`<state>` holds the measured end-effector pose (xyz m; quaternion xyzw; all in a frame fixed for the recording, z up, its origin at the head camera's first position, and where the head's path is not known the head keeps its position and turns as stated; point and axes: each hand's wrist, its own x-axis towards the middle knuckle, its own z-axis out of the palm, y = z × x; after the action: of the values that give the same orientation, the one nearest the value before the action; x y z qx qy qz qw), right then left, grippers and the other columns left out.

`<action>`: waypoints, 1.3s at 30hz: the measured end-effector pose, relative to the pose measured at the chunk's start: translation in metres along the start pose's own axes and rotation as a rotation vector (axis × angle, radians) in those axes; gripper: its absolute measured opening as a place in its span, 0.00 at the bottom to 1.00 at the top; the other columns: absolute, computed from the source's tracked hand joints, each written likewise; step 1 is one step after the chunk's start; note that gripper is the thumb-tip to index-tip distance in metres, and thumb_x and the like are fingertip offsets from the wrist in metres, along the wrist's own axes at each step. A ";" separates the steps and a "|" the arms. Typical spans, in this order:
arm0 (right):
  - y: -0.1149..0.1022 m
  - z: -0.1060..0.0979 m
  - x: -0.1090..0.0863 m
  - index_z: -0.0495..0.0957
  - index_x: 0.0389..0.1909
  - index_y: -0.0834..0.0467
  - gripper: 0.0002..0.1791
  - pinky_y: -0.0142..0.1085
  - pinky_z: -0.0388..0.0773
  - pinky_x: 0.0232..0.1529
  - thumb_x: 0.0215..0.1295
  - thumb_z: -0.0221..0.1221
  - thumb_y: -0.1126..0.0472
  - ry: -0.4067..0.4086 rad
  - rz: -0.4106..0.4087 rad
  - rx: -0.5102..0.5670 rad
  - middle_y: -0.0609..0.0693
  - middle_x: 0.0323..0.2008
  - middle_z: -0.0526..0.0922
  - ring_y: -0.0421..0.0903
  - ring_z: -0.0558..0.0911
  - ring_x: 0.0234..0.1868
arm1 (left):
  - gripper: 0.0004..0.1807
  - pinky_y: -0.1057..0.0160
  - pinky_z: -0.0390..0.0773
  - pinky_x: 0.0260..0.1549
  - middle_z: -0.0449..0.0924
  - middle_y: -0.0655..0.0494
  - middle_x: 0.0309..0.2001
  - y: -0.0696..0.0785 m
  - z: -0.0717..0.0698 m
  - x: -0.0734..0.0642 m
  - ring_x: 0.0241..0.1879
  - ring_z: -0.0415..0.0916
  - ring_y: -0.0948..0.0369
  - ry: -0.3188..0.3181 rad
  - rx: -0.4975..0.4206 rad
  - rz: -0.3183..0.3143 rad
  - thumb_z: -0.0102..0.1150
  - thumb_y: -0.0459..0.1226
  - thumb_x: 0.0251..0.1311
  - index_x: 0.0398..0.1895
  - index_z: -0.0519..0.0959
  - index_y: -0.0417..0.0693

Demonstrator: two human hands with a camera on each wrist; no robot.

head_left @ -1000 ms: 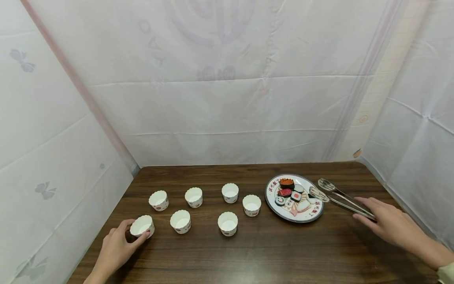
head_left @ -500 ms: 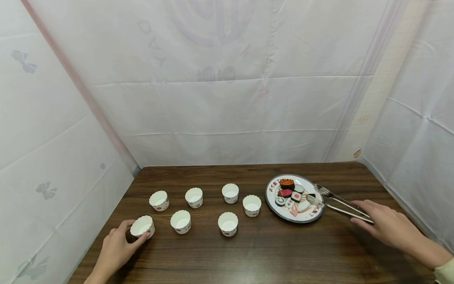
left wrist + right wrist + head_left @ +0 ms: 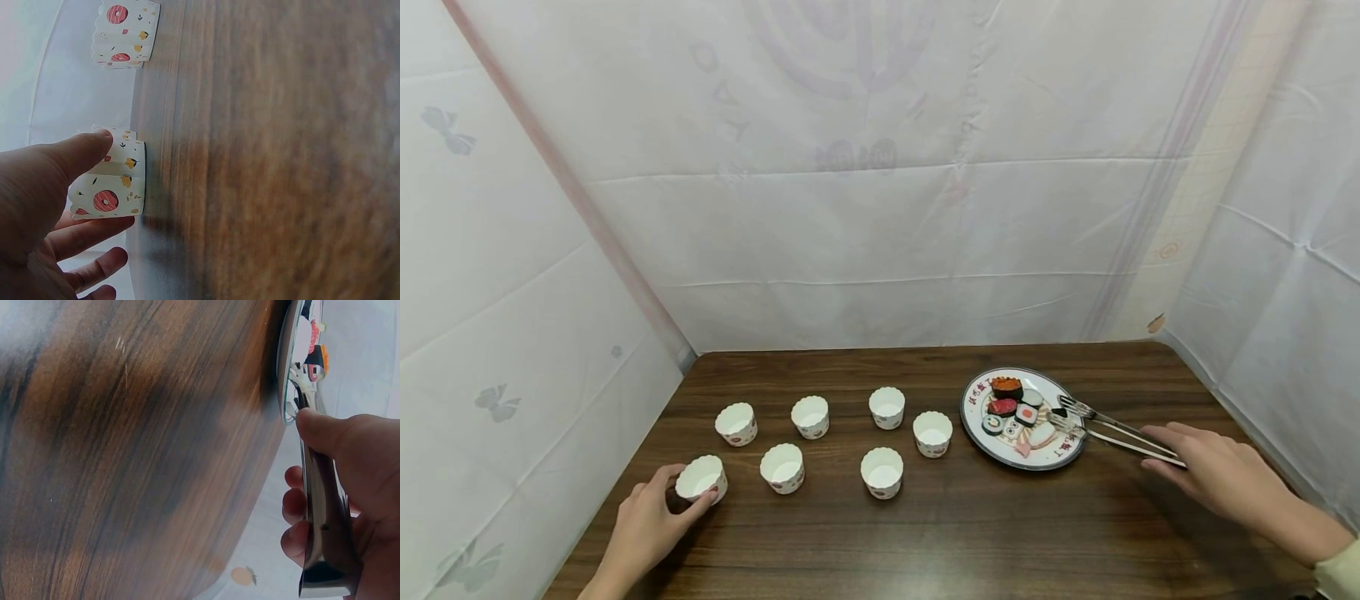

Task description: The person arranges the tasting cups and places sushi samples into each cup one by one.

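My left hand (image 3: 647, 521) grips a white paper baking cup (image 3: 702, 477) at the table's front left, thumb on one side and fingers on the other. Donut and flower prints show on this cup (image 3: 106, 203) in the left wrist view. My right hand (image 3: 1221, 475) holds metal serving tongs (image 3: 325, 531), thumb on one arm and fingers curled round the other. The tongs' slotted tips reach over the right side of a round white plate (image 3: 983, 443), around a small white-and-black sushi piece (image 3: 1061, 412). Part of that piece is hidden by the tips.
Several more sushi pieces, among them one with orange topping (image 3: 1007, 388) and one with red topping (image 3: 1002, 407), lie on the plate. Several paper cups (image 3: 882, 473) stand spread over the wooden table (image 3: 970, 533). White cloth (image 3: 880, 225) hangs behind and at both sides.
The tongs have moved slightly left over the plate, and their tips have come closer together around the white-and-black sushi piece. My left hand and its cup have stayed put.
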<state>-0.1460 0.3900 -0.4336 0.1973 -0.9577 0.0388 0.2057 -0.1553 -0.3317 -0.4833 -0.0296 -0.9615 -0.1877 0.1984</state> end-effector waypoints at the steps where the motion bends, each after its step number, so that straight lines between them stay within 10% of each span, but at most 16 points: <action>1: 0.000 0.000 0.000 0.84 0.51 0.56 0.25 0.41 0.69 0.17 0.52 0.77 0.54 0.006 -0.005 -0.004 0.45 0.36 0.85 0.46 0.82 0.25 | 0.36 0.38 0.74 0.33 0.84 0.28 0.42 0.000 0.000 0.000 0.33 0.78 0.44 0.000 0.000 0.000 0.80 0.48 0.51 0.51 0.77 0.27; 30: 0.002 0.000 0.005 0.84 0.50 0.52 0.21 0.40 0.63 0.14 0.56 0.74 0.54 0.063 -0.059 -0.043 0.35 0.26 0.75 0.41 0.75 0.18 | 0.36 0.42 0.74 0.30 0.85 0.29 0.42 0.002 -0.001 0.000 0.32 0.77 0.48 0.003 -0.003 0.000 0.80 0.48 0.50 0.52 0.77 0.28; 39: 0.001 -0.003 0.012 0.85 0.51 0.54 0.21 0.42 0.67 0.15 0.57 0.74 0.53 0.074 -0.075 -0.026 0.43 0.32 0.85 0.48 0.83 0.23 | 0.35 0.48 0.73 0.28 0.85 0.32 0.40 0.005 -0.003 -0.002 0.31 0.75 0.50 0.010 -0.007 0.006 0.81 0.46 0.50 0.51 0.78 0.29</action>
<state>-0.1558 0.3874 -0.4257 0.2288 -0.9418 0.0259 0.2451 -0.1520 -0.3283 -0.4800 -0.0322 -0.9598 -0.1906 0.2038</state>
